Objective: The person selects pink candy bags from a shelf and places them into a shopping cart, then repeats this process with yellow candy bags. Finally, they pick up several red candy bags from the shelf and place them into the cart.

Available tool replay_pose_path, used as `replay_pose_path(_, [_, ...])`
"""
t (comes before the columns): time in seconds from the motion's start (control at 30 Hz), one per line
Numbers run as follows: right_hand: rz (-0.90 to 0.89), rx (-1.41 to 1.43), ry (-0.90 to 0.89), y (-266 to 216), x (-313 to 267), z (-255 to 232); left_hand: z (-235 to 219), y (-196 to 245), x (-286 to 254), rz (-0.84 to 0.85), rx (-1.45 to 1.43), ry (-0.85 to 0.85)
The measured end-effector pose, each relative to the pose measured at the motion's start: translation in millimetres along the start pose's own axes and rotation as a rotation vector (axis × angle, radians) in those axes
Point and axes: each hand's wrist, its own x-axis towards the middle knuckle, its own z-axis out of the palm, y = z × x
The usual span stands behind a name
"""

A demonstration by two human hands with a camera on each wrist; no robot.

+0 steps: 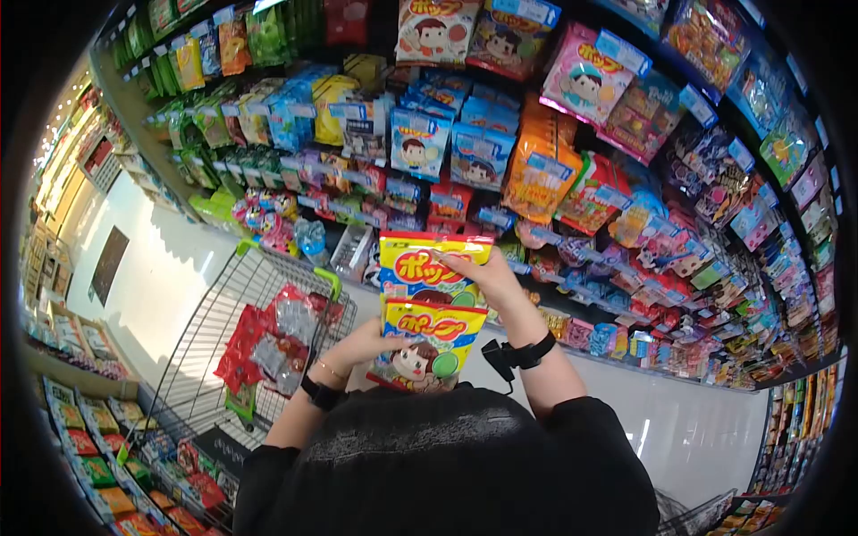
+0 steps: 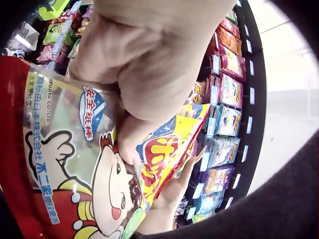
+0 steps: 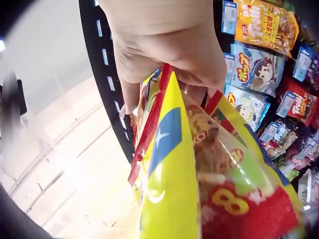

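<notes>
Two yellow lollipop bags with red lettering are held overlapping in front of the chest. The nearer bag (image 1: 433, 323) covers the lower part of the farther bag (image 1: 400, 255). My left hand (image 1: 362, 345) grips the nearer bag by its left edge, thumb across the printed front; the clear panel with a cartoon face (image 2: 107, 174) shows in the left wrist view. My right hand (image 1: 490, 275) holds the farther bag at its upper right, thumb on the front. In the right wrist view, the right hand (image 3: 169, 50) grips over a bag's red-edged top, and its other fingers are partly hidden.
A shopping cart (image 1: 192, 344) with red and clear packages (image 1: 255, 344) stands at the left. Shelves of hanging candy bags (image 1: 420, 143) curve across the front and right. Low display racks (image 1: 98, 438) line the lower left, and pale floor (image 1: 152, 259) runs beyond the cart.
</notes>
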Motion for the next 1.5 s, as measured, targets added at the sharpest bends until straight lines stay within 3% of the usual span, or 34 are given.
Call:
replay_pose_path(0.17, [-0.059,0.145,0.041,-5,48,27,-47,2,6,-0.01,-0.054,0.013])
replay_pose_path(0.23, [-0.203,0.091,0.242,-30,69,20,-66,-2,13,-0.015,-0.047,0.06])
replay_pose_path(0.33, [-0.272,0.318,0.341,-89,111,-10,-92,-4,23,0.026,-0.176,0.096])
replay_pose_path(0.5, [-0.489,-0.032,0.405,-164,184,-61,-140,-19,49,0.141,-0.447,0.252])
replay_pose_path(0.57, [-0.512,-0.146,0.426,-183,212,-79,-150,-15,58,0.162,-0.527,0.43])
replay_pose_path(0.63, [-0.526,-0.259,0.461,-190,233,-89,-157,-11,62,0.22,-0.532,0.595])
replay_pose_path(0.73, [-0.724,-0.196,0.523,-202,262,-94,-182,-27,59,0.195,-0.52,0.648])
replay_pose_path(0.93, [-0.878,-0.335,0.652,-210,286,-109,-204,-68,53,0.197,-0.622,0.878])
replay_pose_path(1.0, [-0.936,-0.246,0.622,-210,284,-118,-209,-63,51,0.135,-0.647,0.869])
replay_pose_path(1.2, [-0.96,-0.413,0.741,-218,285,-119,-227,-55,70,0.197,-0.618,0.929])
replay_pose_path(1.3, [-0.982,-0.435,0.806,-220,285,-112,-239,-37,72,0.226,-0.578,0.82])
replay_pose_path(1.5, [-0.929,-0.443,0.868,-218,279,-101,-264,-20,58,0.151,-0.495,0.785])
